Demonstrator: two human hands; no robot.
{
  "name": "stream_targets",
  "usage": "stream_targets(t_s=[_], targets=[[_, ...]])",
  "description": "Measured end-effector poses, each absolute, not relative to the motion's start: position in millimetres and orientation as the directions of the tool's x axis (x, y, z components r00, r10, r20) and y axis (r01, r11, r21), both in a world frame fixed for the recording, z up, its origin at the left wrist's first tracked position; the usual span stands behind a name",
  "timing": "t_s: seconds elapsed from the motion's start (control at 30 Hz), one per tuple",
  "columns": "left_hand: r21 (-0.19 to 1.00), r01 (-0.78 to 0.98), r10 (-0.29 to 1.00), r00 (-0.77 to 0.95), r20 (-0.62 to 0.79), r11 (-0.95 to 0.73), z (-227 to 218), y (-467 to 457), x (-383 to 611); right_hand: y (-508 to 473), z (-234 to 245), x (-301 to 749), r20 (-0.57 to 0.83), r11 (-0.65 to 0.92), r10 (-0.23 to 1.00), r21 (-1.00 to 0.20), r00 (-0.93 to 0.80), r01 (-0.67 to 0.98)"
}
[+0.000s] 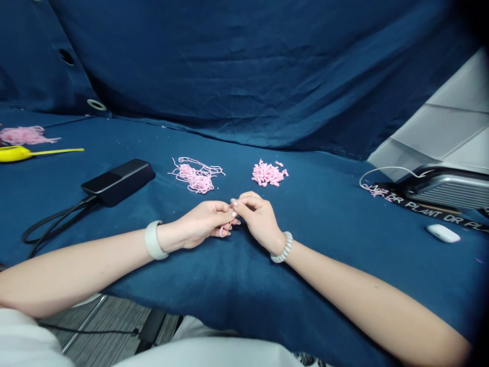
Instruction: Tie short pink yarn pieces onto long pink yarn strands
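Observation:
My left hand and my right hand meet at their fingertips above the front part of the blue cloth. Both are closed in a pinch. A short bit of pink cord shows at the fingers of my left hand; the rest of it is hidden between the fingertips. My right fingertips press at the same spot, probably on the same cord, though fingers cover it. Just beyond my left hand lies a loose tangle of pink cords. Beyond my right hand sits a pile of small pink knotted pieces.
A black box with cables lies on the left. Farther left are a yellow tool and more pink cord. To the right are a white case, a lettered strap and a grey ribbed device. Blue cloth hangs behind.

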State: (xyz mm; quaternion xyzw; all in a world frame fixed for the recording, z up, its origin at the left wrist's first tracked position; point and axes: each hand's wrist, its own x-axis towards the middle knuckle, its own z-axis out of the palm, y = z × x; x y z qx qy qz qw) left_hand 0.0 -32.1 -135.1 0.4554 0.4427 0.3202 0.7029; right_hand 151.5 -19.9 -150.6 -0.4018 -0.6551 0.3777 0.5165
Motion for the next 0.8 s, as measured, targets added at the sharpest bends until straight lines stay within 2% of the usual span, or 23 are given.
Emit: stream_targets(t_s=[0.13,0.33,0.57,0.8], targets=[[0.921,-0.035,0.829,0.449,-0.333,0.389,-132.8,-30.8,-2.9,-22.4,-149.8,151.1,0.42,0.433,0.901,-0.888,-0.109,0.157],[0.922,0.016,0.794,0.502,-0.343,0.388,-131.6,-30.3,-4.4,-26.6,-149.0,151.0,0.457,0.479,0.878,-0.85,-0.144,0.218],[0.985,0.081,0.881,0.441,-0.172,0.152,-130.6,-29.6,-5.7,-21.7,-149.2,150.5,0.465,0.479,0.877,-0.822,-0.12,0.307],[0.975,0.22,0.878,0.466,-0.11,0.005,-130.6,-32.6,-5.2,-13.6,-153.2,151.9,0.391,0.376,0.92,-0.847,-0.038,0.376]])
